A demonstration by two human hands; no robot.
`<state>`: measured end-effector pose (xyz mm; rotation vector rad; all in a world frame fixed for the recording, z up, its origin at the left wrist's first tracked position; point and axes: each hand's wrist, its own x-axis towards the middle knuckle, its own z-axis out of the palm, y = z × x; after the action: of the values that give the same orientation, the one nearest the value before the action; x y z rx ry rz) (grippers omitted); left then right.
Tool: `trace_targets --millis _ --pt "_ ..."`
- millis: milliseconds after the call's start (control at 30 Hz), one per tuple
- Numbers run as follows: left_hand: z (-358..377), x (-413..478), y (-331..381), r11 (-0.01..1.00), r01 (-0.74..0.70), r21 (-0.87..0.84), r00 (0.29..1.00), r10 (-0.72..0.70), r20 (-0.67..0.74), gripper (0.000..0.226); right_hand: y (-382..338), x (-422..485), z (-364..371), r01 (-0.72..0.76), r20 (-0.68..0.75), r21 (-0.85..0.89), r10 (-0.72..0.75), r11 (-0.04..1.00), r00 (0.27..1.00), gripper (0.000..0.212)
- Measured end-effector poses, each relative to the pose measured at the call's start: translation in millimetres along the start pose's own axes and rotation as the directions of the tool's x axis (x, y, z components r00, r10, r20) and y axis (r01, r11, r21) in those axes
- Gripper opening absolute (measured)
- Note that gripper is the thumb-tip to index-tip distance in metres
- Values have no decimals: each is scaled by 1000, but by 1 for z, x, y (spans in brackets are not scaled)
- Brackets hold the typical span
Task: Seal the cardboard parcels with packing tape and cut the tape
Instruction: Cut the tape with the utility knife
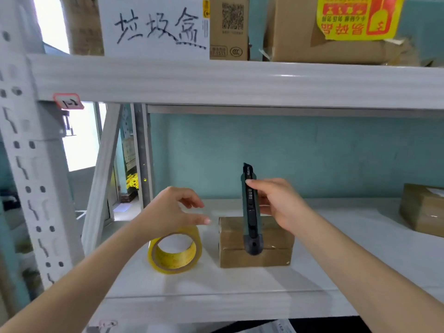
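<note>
Well, from where I stand the sealing looks partly done. The parcel [276, 246] sits about mid-shelf, set back from the front edge of the shelf [240, 282], and there is a glossy sheen along its top and front seam, so I take it tape is already on. I can see no strand running from it to the roll [175, 253], which stands on its rim just to the left with its hole facing the front edge. Whether the tape has been cut or simply lies out of sight, I cannot tell.

The right hand [281, 205] holds the knife [251, 212] upright above the parcel. The thumb and fingers are curled round its upper body, the butt hangs in front of the box, and the tip points up. I cannot tell whether the blade is out.

The left hand [175, 207] hovers over the roll with its fingers loosely spread. It grips nothing and does not touch the roll.

A second parcel [422, 210] sits near the shelf's right end, well apart from the first. It looks shiny too, so it may be sealed, though only part of it shows.

What is left, I judge, is any last cut or pressing down of tape on the middle box, and possibly more strips, since the sides away from me are hidden.

Up on the higher shelf stand cartons [324, 30] and a white sign [153, 27].
</note>
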<state>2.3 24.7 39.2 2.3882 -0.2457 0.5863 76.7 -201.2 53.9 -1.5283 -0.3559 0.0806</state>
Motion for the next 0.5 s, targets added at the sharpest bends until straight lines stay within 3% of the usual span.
trace_targets --millis 167,233,333,500 --pt "-6 -21 -20 993 8 120 999 -13 44 34 -8 -5 20 -31 92 -156 46 987 995 20" --pt "-5 -27 -25 992 27 120 997 -35 64 36 -9 -7 25 -29 91 -293 58 956 994 20" --pt "0 -34 -25 986 66 153 994 -78 76 41 -12 -9 32 4 104 -561 65 828 992 15" --pt "24 -28 -8 843 -5 538 1000 15 -13 58 -16 -13 45 -48 100 -775 197 630 975 9"
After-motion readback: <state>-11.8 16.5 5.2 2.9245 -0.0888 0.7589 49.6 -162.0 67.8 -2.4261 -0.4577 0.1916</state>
